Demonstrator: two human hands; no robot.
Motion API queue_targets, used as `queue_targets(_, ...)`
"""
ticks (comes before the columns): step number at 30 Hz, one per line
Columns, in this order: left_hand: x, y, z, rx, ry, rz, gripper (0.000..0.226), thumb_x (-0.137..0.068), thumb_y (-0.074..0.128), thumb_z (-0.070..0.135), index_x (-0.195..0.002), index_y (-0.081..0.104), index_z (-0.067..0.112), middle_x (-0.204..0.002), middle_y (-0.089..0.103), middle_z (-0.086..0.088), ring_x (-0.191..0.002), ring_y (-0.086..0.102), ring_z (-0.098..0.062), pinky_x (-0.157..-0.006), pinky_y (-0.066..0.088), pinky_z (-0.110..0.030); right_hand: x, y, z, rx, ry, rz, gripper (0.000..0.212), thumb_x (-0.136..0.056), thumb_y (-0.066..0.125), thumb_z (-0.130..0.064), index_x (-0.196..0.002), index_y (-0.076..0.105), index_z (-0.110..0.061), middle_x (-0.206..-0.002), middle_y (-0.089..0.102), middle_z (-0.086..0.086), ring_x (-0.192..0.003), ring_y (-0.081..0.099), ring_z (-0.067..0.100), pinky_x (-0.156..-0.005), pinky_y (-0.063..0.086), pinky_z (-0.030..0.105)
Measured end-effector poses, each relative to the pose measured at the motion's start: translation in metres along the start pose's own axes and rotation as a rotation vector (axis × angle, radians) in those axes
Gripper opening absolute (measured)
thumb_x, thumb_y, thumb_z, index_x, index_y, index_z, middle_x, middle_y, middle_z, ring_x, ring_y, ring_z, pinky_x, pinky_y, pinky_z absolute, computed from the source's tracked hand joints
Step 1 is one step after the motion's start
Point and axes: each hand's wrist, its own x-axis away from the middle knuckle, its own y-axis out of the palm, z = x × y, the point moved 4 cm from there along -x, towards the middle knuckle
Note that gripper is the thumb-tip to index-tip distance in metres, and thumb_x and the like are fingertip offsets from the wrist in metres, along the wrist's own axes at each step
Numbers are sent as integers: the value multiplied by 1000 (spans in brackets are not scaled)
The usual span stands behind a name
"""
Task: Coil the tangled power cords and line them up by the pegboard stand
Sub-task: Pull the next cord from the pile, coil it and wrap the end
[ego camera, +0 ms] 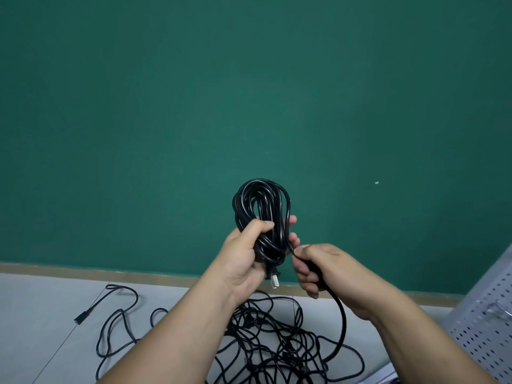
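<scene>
My left hand (246, 253) grips a coil of black power cord (261, 209) held upright in front of the green wall, several loops standing above my fingers. The cord's plug (273, 278) sticks out below that hand. My right hand (318, 270) holds the same cord's loose run just right of the coil; from there the cord drops down to the floor. A tangled heap of black cords (271, 345) lies on the floor under my forearms. The white pegboard stand (487, 322) is at the right edge.
One loose cord (116, 322) snakes over the grey floor at the left and ends in a connector (79, 319). A brown baseboard (110, 273) runs along the foot of the green wall (249, 92).
</scene>
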Motion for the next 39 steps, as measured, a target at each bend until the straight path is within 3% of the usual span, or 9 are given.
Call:
queue_targets(9,-14,-22,27,314,265,168,25,-99,68,10,-118,61,-4,-107,70,-19,-83,68,-25,-85,61,-50,1,-14,24,484,48,-37,20,-108,57,-38,-101,69,-24,-73,70,-3,-72,66,13,-92,57,50)
queue_targets(14,-23,-42,34,-82,487,327,31,-102,69,19,-123,59,-2,-99,68,-7,-78,67,-21,-75,61,-39,1,-9,2,591,-133,19,19,-105,61,-42,-95,76,-35,-61,42,-10,-59,37,10,-60,38,34)
queue_targets(19,-23,-38,31,-513,571,254,48,-92,77,34,-125,53,9,-95,69,-1,-81,68,-20,-78,62,-51,11,-10,-19,699,-368,186,14,-101,66,-39,-93,76,-32,-63,53,-3,-56,40,9,-56,38,29)
queue_targets(23,-23,-33,24,-684,458,147,61,-83,80,57,-126,54,22,-105,72,3,-91,69,-19,-93,58,-63,18,-20,-28,516,-565,354,9,-96,77,-27,-98,79,-36,-75,50,-7,-68,51,15,-63,50,33)
queue_targets(26,-20,-25,12,-831,337,-41,61,-88,73,65,-133,56,27,-120,73,7,-111,69,-15,-107,54,-52,22,-22,-32,494,-642,432,13,-90,82,-26,-100,81,-35,-81,51,-9,-75,54,16,-68,42,21)
queue_targets(28,-12,-13,3,-857,239,-182,45,-98,63,58,-130,61,27,-117,74,11,-108,70,-11,-98,57,-34,23,-22,-34,476,-674,476,17,-85,86,-29,-100,81,-33,-83,54,-10,-77,57,16,-69,41,21)
queue_targets(31,-2,-1,-15,-699,-14,-229,47,-95,56,61,-120,61,21,-97,71,-4,-79,67,-21,-73,57,-41,27,-28,-38,456,-686,536,31,-75,93,-32,-102,78,-31,-93,60,-7,-77,55,17,-68,42,20)
queue_targets(36,5,7,-30,-629,-199,-334,78,-94,48,78,-127,58,8,-97,68,-17,-73,62,-28,-63,56,-37,29,-35,-39,474,-641,563,46,-65,98,-39,-102,72,-35,-105,59,-8,-88,60,14,-71,48,20)
queue_targets(39,9,9,-33,-661,-273,-466,68,-85,65,74,-118,57,15,-98,64,-16,-73,61,-23,-61,56,-33,28,-35,-38,516,-651,550,41,-64,100,-34,-94,72,-33,-99,55,-7,-86,60,19,-69,50,26)
